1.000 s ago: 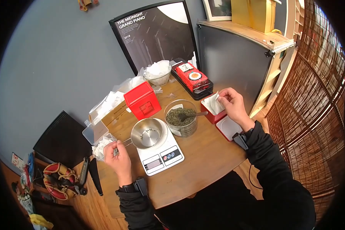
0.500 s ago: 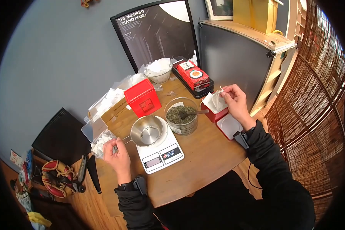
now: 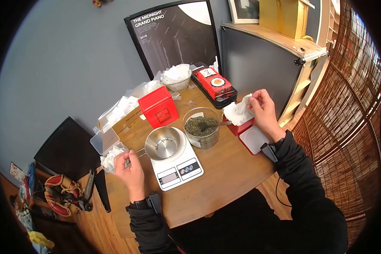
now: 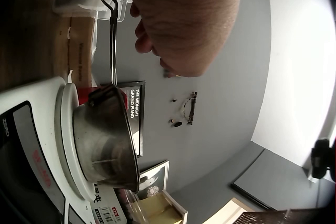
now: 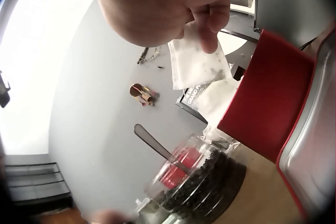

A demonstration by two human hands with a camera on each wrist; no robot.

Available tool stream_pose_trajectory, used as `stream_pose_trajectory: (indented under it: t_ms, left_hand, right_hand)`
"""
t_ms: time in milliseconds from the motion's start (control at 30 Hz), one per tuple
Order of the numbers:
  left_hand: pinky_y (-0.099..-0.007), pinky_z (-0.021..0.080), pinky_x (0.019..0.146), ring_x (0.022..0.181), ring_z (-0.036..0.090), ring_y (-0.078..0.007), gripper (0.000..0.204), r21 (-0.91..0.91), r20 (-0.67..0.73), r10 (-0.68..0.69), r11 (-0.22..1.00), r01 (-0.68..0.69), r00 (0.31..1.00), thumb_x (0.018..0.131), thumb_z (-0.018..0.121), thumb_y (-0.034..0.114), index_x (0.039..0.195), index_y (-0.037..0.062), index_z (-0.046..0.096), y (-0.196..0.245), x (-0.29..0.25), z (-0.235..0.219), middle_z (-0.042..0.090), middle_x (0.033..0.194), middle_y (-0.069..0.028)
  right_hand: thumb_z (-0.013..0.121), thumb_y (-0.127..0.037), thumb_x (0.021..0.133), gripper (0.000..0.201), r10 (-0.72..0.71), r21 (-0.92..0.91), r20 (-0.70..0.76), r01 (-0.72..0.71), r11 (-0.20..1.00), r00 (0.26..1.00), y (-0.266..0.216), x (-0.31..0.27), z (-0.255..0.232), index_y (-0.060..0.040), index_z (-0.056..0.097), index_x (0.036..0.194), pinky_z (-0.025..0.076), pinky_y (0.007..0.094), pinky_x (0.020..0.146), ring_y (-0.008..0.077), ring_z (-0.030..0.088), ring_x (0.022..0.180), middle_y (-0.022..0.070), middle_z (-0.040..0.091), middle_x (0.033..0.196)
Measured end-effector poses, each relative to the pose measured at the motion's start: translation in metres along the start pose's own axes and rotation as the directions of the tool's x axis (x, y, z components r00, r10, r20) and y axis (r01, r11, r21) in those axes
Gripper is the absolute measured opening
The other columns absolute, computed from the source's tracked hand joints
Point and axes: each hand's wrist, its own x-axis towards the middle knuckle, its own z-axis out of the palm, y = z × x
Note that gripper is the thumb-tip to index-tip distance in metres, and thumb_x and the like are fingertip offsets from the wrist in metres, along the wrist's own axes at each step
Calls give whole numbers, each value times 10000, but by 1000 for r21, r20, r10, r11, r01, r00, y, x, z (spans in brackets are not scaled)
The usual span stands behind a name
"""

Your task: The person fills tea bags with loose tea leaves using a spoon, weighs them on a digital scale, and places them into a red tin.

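Note:
My right hand pinches the top of a white tea bag with dark specks inside. The bag hangs just over the open red tin, where more white bags show at the mouth. My left hand, fingers loosely curled, hovers by the wire handle of a small steel pot; the handle's looped end shows free of it. That pot stands on a white kitchen scale, with a few dark leaf bits inside. A glass jar of dried tea leaves stands beside it, holding a spoon.
A plastic box of white bags sits beyond the left hand. Behind stand a red tin, a glass bowl of white bags and a black tray. The tin's lid lies near the right wrist.
My right hand has lifted slightly and shifted right, drawing the pinched tea bag up at the red tin's mouth. My left hand has stayed nearly still by the pot handle.

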Motion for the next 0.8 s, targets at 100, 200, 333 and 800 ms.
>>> stream_pose_trajectory:
  t_ms: [100, 200, 333, 800]
  left_hand:
    - [-345, 489, 768, 805, 609, -242, 70, 1, -8, 6, 1000, -6, 1000, 856, 671, -9, 809, -32, 624, 2, 0, 0, 652, 838, -126]
    - [-347, 491, 769, 804, 611, -245, 70, -8, -13, -4, 1000, 4, 1000, 853, 675, -9, 810, -32, 625, 0, 0, 0, 654, 843, -128]
    - [-352, 493, 767, 812, 616, -251, 64, -4, -36, 3, 1000, -3, 999, 845, 679, -12, 809, -27, 628, 0, 0, 1, 660, 848, -132]
    - [-305, 484, 640, 721, 638, -208, 343, -369, 311, 260, 919, -136, 914, 666, 764, 50, 993, 9, 670, 79, -9, 8, 675, 866, -105]
  right_hand:
    - [583, -42, 971, 64, -75, 41, -122, 80, 996, 990, -2, 5, 0, -15, 527, 987, 490, 231, 622, 68, 577, 694, 14, 590, 826]
    - [590, -33, 974, 63, -12, 99, -124, 24, 995, 992, -19, 5, -7, -34, 527, 973, 466, 213, 599, 70, 559, 667, 5, 574, 848]
    - [604, -37, 969, 62, -32, 160, -77, 44, 986, 997, -37, -7, -22, -45, 544, 977, 427, 204, 544, 52, 524, 624, -14, 568, 798]
    - [720, -71, 865, 286, -203, 13, 681, 265, 964, 703, -106, -79, 95, -58, 554, 1098, 515, 343, 582, 259, 668, 640, 107, 667, 804]
